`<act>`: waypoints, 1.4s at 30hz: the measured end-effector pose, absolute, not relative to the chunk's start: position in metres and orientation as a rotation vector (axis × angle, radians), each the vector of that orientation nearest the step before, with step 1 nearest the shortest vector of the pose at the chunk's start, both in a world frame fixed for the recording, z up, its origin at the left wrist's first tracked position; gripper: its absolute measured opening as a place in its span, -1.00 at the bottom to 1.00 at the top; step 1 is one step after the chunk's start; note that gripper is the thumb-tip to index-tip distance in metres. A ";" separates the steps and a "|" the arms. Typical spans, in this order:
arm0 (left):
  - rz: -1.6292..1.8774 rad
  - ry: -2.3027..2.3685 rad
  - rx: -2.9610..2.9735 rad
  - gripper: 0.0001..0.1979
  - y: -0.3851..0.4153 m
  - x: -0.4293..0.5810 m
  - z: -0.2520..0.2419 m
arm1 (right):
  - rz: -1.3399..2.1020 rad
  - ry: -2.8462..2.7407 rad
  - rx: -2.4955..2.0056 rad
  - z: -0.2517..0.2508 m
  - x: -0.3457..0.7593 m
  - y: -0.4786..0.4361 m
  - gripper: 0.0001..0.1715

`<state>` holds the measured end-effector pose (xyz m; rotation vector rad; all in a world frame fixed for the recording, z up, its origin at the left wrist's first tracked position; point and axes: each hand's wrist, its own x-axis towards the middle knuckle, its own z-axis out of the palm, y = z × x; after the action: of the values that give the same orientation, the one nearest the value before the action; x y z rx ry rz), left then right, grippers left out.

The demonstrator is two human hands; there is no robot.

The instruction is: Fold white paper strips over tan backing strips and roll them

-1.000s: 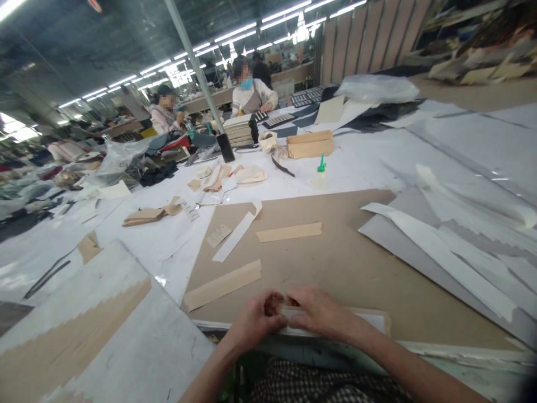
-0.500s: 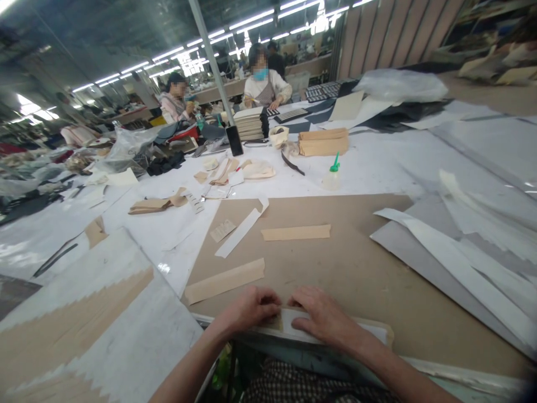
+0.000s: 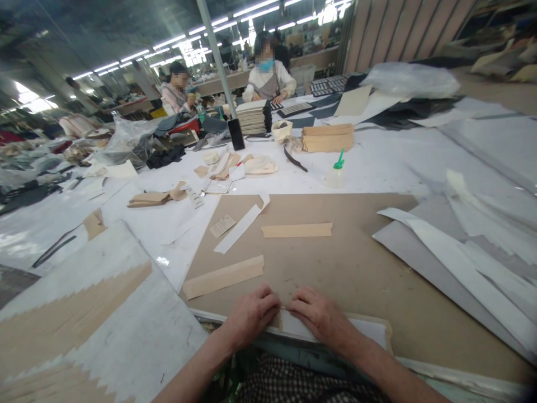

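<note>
At the front edge of the brown board (image 3: 356,263), a tan strip (image 3: 389,334) lies with a white strip (image 3: 373,331) on top of it. My left hand (image 3: 254,313) is closed, thumb and fingers pinched on the left part of the tan strip. Just right of it, my right hand (image 3: 316,313) has its fingers bent together at the strip's upper edge, pinching it. The fingertips of both hands nearly meet, and they hide part of the strip. Two more tan strips, a left one (image 3: 224,277) and a far one (image 3: 297,230), lie flat beyond my hands.
A white paper strip (image 3: 239,228) and a small printed card (image 3: 222,226) lie on the board. Grey sheets (image 3: 423,252) overlap its right side. At left, a pale board (image 3: 168,336) carries rows of tan strips. Farther off stand a glue bottle (image 3: 334,174) and a phone (image 3: 235,134); two people sit beyond.
My left hand's fingers have closed more tightly at the strip, and my right thumb and fingers have drawn together at its upper edge. The view has shifted slightly.
</note>
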<state>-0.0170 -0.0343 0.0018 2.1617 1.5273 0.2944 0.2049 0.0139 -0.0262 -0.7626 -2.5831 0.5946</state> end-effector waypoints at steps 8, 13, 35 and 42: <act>0.182 1.623 2.434 -0.82 -0.066 -0.002 0.005 | 0.389 -2.641 -0.559 -0.028 0.211 0.009 -0.80; 0.367 1.795 2.481 -0.87 -0.070 0.010 -0.004 | 0.303 -2.664 -0.491 -0.030 0.222 0.014 -0.76; -0.022 1.699 2.727 -0.46 -0.071 0.047 -0.005 | 0.188 -2.688 -0.532 -0.030 0.291 0.016 -0.78; 0.113 1.665 2.729 -0.57 -0.070 0.055 -0.014 | 0.196 -2.692 -0.532 -0.029 0.312 0.015 -0.76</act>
<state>0.0546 -0.0700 -0.0136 2.7289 1.6649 0.1127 0.3121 0.0154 -0.0287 -0.5325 -2.6919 0.1956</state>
